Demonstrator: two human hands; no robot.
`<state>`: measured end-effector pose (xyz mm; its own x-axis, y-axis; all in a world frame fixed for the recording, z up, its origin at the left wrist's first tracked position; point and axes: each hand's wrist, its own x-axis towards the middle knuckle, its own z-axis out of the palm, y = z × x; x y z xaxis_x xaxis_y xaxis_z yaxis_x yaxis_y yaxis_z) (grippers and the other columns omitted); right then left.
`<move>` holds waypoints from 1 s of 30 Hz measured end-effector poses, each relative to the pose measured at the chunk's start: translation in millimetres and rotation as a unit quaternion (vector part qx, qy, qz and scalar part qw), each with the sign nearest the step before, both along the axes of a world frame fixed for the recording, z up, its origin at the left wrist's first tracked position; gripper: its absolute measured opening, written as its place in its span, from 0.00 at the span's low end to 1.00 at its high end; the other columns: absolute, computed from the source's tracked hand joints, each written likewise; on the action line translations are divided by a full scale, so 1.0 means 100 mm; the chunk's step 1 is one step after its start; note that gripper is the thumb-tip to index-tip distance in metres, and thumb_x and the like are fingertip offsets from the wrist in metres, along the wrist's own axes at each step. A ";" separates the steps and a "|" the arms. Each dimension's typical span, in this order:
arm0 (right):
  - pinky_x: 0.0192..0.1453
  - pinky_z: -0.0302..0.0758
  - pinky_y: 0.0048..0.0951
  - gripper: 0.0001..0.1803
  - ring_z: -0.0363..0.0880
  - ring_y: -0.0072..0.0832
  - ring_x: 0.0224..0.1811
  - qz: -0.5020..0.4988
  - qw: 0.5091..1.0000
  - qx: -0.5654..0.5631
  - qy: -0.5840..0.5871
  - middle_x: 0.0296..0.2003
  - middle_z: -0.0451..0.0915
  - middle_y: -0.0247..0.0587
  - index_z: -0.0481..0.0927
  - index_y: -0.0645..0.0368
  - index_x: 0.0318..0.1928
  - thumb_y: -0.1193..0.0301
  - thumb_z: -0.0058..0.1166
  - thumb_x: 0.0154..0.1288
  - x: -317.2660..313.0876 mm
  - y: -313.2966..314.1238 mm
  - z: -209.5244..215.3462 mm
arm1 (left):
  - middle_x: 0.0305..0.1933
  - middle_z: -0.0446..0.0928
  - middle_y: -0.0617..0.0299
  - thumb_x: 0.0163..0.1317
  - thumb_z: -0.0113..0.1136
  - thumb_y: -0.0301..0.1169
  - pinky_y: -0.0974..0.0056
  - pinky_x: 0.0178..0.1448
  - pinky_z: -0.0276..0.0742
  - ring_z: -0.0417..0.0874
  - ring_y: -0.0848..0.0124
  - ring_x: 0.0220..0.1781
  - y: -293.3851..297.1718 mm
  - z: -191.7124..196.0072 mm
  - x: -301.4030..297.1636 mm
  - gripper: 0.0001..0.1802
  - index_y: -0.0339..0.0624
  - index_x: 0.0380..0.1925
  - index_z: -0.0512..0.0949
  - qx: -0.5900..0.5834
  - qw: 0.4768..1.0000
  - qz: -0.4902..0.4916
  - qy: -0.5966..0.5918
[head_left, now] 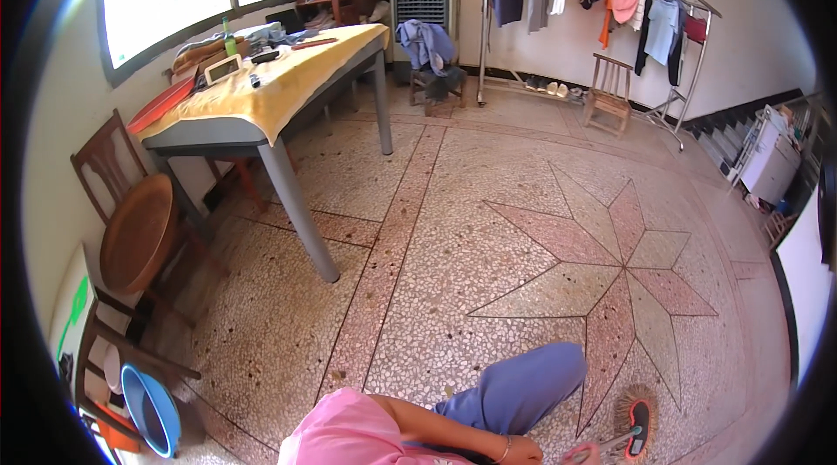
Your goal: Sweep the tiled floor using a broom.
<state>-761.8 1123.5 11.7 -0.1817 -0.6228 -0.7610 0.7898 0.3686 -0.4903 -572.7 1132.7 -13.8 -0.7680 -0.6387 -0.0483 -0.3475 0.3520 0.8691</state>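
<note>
Across the lower edge my left forearm comes out of a pink sleeve, with a bracelet at the wrist. My left hand (523,451) is closed at the end of the handle of a flat mop, partly cut off by the picture's edge. Just right of it, my right hand (584,454), mostly cropped, grips the same handle. The mop (639,427) has a black and orange head with a brown fringe and lies on the speckled floor to my right. My leg in blue trousers (523,386) stretches forward beside the hands.
A grey-legged table (292,203) with a yellow cloth stands at the left. Near it are a wooden chair (139,230) and a blue basin (150,413). A clothes rack (484,38), a small wooden chair (608,103) and an air cooler (425,7) line the far wall. Stairs (719,151) are at the right.
</note>
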 end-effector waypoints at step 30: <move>0.35 0.73 0.44 0.15 0.78 0.47 0.34 0.669 0.531 -0.195 0.483 0.28 0.78 0.50 0.76 0.61 0.34 0.61 0.47 0.57 -0.18 0.21 0.09 | 0.26 0.71 0.62 0.63 0.47 0.41 0.72 0.13 0.62 0.70 0.75 0.15 -0.57 0.21 -0.18 0.12 0.45 0.34 0.67 0.607 0.779 0.102 -0.121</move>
